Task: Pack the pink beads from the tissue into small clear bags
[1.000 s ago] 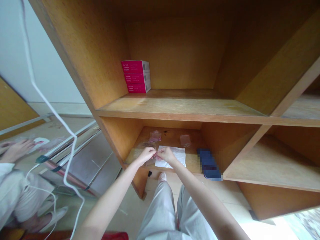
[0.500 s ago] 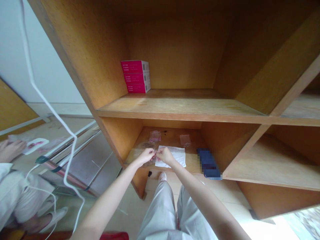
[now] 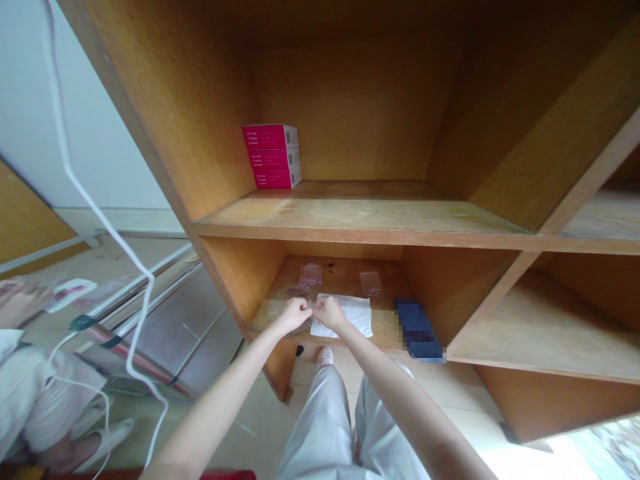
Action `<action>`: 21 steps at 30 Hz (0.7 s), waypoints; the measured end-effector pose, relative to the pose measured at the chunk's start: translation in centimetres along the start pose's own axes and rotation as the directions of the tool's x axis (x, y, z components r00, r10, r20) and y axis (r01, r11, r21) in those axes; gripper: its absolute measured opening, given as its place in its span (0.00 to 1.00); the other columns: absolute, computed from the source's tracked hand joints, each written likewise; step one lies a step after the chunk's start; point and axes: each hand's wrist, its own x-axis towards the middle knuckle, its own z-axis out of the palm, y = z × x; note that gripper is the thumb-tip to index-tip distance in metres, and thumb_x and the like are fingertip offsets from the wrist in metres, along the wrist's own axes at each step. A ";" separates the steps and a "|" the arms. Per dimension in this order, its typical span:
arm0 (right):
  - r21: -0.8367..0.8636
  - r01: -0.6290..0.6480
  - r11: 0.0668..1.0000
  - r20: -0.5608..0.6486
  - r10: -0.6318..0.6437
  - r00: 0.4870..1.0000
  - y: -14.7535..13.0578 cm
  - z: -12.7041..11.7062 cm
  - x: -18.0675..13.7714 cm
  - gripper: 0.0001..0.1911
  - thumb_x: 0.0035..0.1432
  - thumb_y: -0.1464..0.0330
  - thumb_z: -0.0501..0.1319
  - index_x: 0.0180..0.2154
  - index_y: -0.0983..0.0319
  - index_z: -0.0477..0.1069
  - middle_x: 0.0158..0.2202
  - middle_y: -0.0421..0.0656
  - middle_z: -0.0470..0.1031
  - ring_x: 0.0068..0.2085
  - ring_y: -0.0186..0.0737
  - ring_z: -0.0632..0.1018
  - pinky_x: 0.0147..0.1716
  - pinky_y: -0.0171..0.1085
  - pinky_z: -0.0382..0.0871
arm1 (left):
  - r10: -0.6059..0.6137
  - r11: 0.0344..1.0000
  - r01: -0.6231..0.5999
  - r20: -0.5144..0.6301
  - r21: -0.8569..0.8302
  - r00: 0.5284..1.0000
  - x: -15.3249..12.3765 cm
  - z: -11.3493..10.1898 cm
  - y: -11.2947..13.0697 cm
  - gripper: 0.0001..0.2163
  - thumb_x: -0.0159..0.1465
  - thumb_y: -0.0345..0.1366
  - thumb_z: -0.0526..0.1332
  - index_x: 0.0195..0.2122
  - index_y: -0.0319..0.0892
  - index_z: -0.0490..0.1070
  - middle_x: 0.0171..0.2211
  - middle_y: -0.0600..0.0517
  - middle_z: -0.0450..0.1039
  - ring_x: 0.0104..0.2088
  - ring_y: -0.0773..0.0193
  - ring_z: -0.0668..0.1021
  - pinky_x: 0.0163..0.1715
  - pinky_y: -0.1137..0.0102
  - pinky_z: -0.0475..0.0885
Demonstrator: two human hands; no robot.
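My left hand (image 3: 293, 313) and my right hand (image 3: 329, 312) meet at the front of the lower wooden shelf (image 3: 383, 327), fingers pinched together on a small clear plastic bag (image 3: 311, 309) held between them. What the bag holds is too small to make out. Just under my right hand lies a white sheet of paper (image 3: 357, 313). Behind it lie two small clear bags, one with pink bits (image 3: 311, 274) and another (image 3: 371, 283) to its right.
A blurred dark blue object (image 3: 417, 330) lies at the shelf's right. Three stacked pink boxes (image 3: 273, 155) stand on the upper shelf (image 3: 360, 213). A white cable (image 3: 95, 207) hangs at left. Another person's hand (image 3: 17, 303) and legs show at the far left.
My two hands have stayed pinched together over the shelf's front, shifting only slightly. The other person's hand at far left has drawn back toward the edge.
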 end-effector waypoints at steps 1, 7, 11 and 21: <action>0.004 0.002 1.000 -0.011 -0.002 1.000 0.0 0.0 0.0 0.05 0.38 0.72 0.58 0.15 0.63 0.63 0.14 0.38 0.66 0.20 0.30 0.66 0.19 0.28 0.52 | -0.006 1.000 0.006 -0.002 0.013 1.000 0.0 -0.1 0.2 0.06 0.46 0.30 0.54 0.14 0.39 0.61 0.14 0.57 0.60 0.19 0.70 0.63 0.20 0.75 0.51; 0.152 0.018 0.988 0.054 -0.026 0.998 -0.7 -0.3 -0.1 0.02 0.42 0.73 0.55 0.20 0.63 0.65 0.16 0.38 0.68 0.19 0.30 0.68 0.19 0.28 0.56 | 0.011 0.994 -0.003 0.071 -0.111 0.997 -0.6 -1.4 1.5 0.08 0.50 0.30 0.51 0.15 0.39 0.60 0.14 0.56 0.61 0.18 0.69 0.65 0.20 0.75 0.55; 0.271 -0.002 0.963 0.160 -0.043 0.986 -1.1 -0.3 0.0 0.04 0.42 0.75 0.53 0.24 0.64 0.65 0.17 0.37 0.68 0.18 0.29 0.68 0.17 0.27 0.56 | 0.014 0.987 0.004 0.112 -0.162 0.994 -1.1 -1.9 1.8 0.08 0.52 0.32 0.50 0.17 0.39 0.61 0.14 0.56 0.62 0.18 0.69 0.67 0.20 0.75 0.57; -0.108 0.178 0.978 -0.093 -0.188 0.978 -1.5 0.1 0.3 0.10 0.41 0.79 0.52 0.29 0.63 0.63 0.22 0.37 0.65 0.24 0.31 0.65 0.24 0.29 0.55 | -0.049 0.925 0.065 -0.054 0.375 0.997 -0.9 -2.3 1.7 0.09 0.54 0.35 0.52 0.22 0.38 0.68 0.23 0.49 0.71 0.25 0.64 0.71 0.24 0.73 0.58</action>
